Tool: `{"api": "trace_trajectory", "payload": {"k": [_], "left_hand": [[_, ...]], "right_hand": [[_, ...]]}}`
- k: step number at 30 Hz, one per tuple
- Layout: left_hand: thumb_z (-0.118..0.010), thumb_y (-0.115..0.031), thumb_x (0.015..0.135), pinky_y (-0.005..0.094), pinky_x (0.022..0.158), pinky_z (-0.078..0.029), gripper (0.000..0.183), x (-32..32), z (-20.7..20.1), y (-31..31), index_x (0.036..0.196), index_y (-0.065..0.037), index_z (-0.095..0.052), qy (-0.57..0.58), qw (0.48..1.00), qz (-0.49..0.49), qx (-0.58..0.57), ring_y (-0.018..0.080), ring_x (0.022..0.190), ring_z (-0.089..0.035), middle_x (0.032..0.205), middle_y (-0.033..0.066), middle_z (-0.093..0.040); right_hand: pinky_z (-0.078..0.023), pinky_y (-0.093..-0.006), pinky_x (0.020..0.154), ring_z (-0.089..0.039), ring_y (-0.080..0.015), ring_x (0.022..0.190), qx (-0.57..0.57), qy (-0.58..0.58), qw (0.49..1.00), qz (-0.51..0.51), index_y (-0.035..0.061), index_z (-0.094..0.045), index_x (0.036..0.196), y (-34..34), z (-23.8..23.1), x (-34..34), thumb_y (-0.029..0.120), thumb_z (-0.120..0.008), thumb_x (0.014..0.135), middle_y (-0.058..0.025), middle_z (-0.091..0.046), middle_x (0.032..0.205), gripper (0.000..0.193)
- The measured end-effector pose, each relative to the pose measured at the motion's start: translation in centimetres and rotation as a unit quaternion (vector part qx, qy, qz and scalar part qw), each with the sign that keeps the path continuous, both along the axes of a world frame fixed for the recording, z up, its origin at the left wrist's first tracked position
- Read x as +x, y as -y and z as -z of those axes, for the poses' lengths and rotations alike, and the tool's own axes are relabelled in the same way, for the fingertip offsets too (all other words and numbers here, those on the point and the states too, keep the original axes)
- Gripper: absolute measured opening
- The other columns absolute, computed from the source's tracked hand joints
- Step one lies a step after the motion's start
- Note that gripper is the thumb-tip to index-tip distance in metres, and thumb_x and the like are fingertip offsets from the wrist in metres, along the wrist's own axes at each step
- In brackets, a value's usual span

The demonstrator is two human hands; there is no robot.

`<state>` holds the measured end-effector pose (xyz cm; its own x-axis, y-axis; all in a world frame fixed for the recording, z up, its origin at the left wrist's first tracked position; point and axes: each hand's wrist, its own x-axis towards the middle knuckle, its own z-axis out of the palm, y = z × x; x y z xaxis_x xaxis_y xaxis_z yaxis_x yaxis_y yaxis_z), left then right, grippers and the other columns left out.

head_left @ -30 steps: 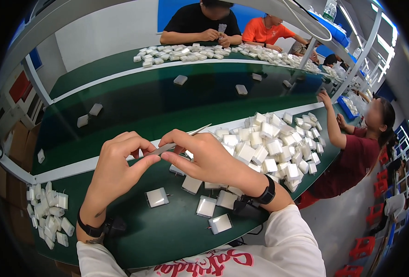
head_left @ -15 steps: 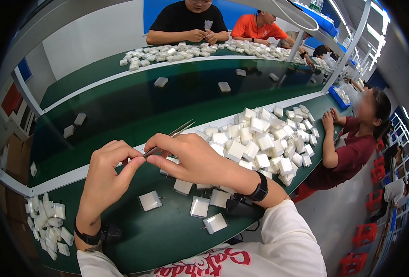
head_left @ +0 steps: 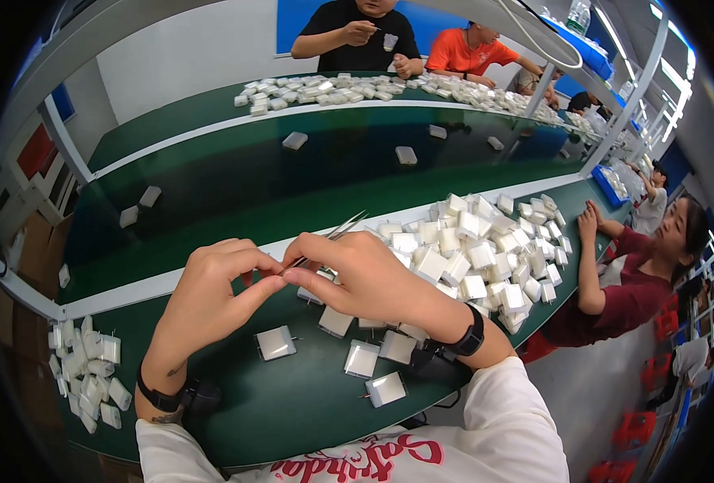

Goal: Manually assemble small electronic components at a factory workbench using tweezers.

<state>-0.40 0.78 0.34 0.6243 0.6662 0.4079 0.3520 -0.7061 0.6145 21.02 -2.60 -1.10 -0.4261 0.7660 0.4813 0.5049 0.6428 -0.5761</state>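
Note:
Above the green table my right hand (head_left: 365, 274) grips a pair of metal tweezers (head_left: 345, 226), whose slim arms stick out past the knuckles. Thumb and forefinger of my left hand (head_left: 208, 302) are pinched together and meet the right fingertips. Whatever lies between them is too small and covered to make out. Below the hands several flat white rectangular pieces with thin metal pins lie apart, among them one white piece (head_left: 275, 344) and another white piece (head_left: 386, 390). A big heap of white pieces (head_left: 481, 256) lies beyond my right wrist.
A smaller heap of white pieces (head_left: 88, 372) is at the table's left end. Behind a pale rail (head_left: 163, 283) runs a dark green belt (head_left: 236, 189) bearing scattered pieces. Co-workers sit across and to the right; a blue tray (head_left: 610, 187) stands at the far right.
The whole view has shifted, so things appear further right. My hands keep their pinch at the tweezers. Across the belt, the person in black has raised one hand away from the other.

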Motion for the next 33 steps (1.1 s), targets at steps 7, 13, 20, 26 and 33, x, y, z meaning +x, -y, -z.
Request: {"api": "trace_trajectory", "payload": {"k": [7, 13, 20, 26, 33], "left_hand": [[-0.077, -0.017, 0.079, 0.0316, 0.059, -0.048, 0.016, -0.2, 0.8, -1.8, 0.084, -0.002, -0.073, -0.019, 0.995, 0.088, -0.032, 0.0211, 0.062, -0.060, 0.074, 0.0092, -0.068], [-0.074, -0.029, 0.085, 0.0318, 0.076, -0.053, 0.029, 0.6, 1.1, -10.1, 0.098, -0.003, -0.075, -0.192, 0.950, 0.128, -0.210, 0.0174, 0.079, -0.067, 0.086, 0.0096, -0.073], [-0.066, -0.049, 0.086, 0.0445, 0.095, -0.049, 0.058, 7.1, 10.4, -28.3, 0.127, -0.007, -0.061, -0.324, 0.940, -0.093, 0.046, 0.0350, 0.112, -0.061, 0.121, 0.0224, -0.064], [-0.068, -0.038, 0.087, 0.0529, 0.098, -0.045, 0.060, 9.2, 15.9, -35.2, 0.139, -0.020, -0.046, -0.260, 0.929, -0.257, 0.055, 0.0513, 0.123, -0.047, 0.138, 0.0232, -0.048], [-0.078, -0.012, 0.078, 0.0455, 0.095, -0.050, 0.060, 7.5, 11.4, -26.7, 0.127, -0.014, -0.043, 0.047, 0.996, -0.054, -0.051, 0.0342, 0.119, -0.058, 0.128, 0.0191, -0.058]], "right_hand": [[-0.049, -0.0414, 0.059, -0.067, -0.0315, 0.069, 0.003, 0.055, 0.998, 0.016, 0.0073, -0.060, 0.095, 0.1, -0.3, 0.2, 0.018, -0.066, 0.089, -0.0109, -0.069, 0.072, 0.014], [-0.048, -0.0424, 0.058, -0.065, -0.0317, 0.065, 0.000, 0.084, 0.995, 0.060, 0.0095, -0.061, 0.094, -0.4, -0.2, 1.2, 0.020, -0.068, 0.086, -0.0106, -0.066, 0.068, 0.015], [-0.048, -0.0423, 0.059, -0.065, -0.0320, 0.068, 0.027, 0.072, 0.994, 0.073, 0.0073, -0.056, 0.092, -1.2, -0.7, 2.4, 0.016, -0.073, 0.081, -0.0096, -0.065, 0.071, 0.021], [-0.048, -0.0419, 0.058, -0.064, -0.0316, 0.067, 0.059, 0.076, 0.991, 0.092, 0.0055, -0.054, 0.088, -1.0, -1.8, 2.9, 0.016, -0.075, 0.080, -0.0092, -0.064, 0.069, 0.025], [-0.048, -0.0416, 0.058, -0.064, -0.0317, 0.066, 0.087, 0.093, 0.983, 0.129, 0.0068, -0.052, 0.085, -1.0, -1.8, 4.1, 0.017, -0.075, 0.080, -0.0094, -0.063, 0.068, 0.026]]}}
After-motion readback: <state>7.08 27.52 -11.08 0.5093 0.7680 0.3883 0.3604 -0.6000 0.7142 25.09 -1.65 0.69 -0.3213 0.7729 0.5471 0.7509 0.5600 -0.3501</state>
